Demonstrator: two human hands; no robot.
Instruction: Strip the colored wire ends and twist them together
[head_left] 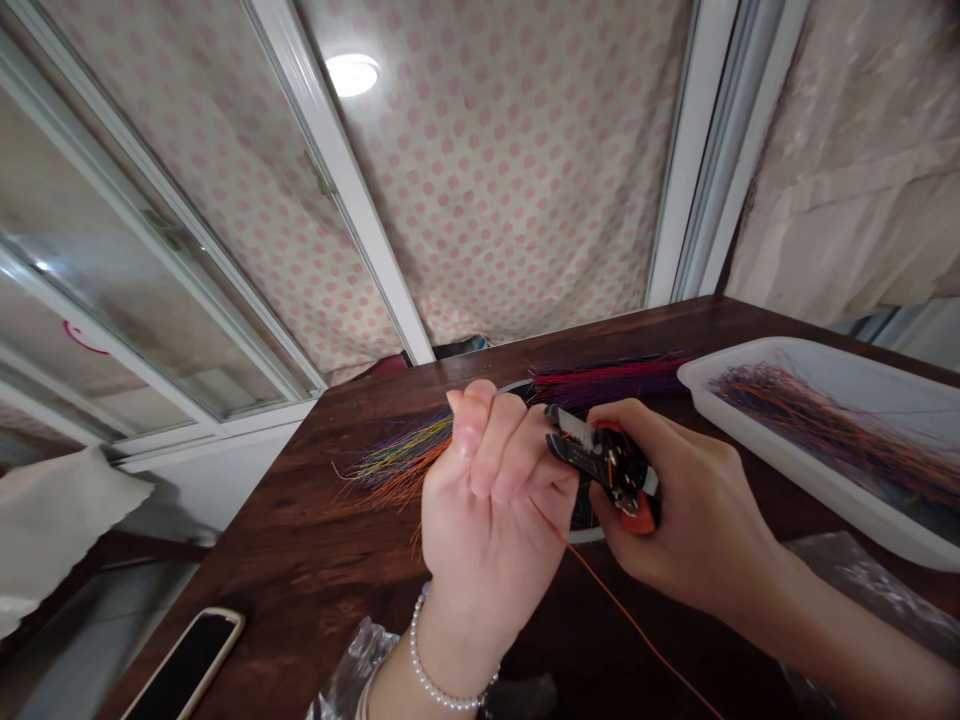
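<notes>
My left hand (pixel 495 480) is raised at the centre, palm towards me, with its fingers curled round a thin orange wire (pixel 622 605). The wire trails from the palm down to the lower right; its other end is hidden inside the fingers. To the right, my right hand (pixel 690 500) grips a pair of wire strippers (pixel 607 460) with orange and black handles. Their jaws point left, close beside the curled left fingers, and stand slightly apart. Behind the left hand lies a bundle of multicoloured wires (pixel 397 460), partly covered by it.
On the dark wooden table (pixel 300 560) a white plastic tray (pixel 705 390) holds many cut wires at the right. Red and purple wires (pixel 615 378) lie at the back. A phone (pixel 184 665) rests front left. Clear plastic bags (pixel 847 570) lie near my arms.
</notes>
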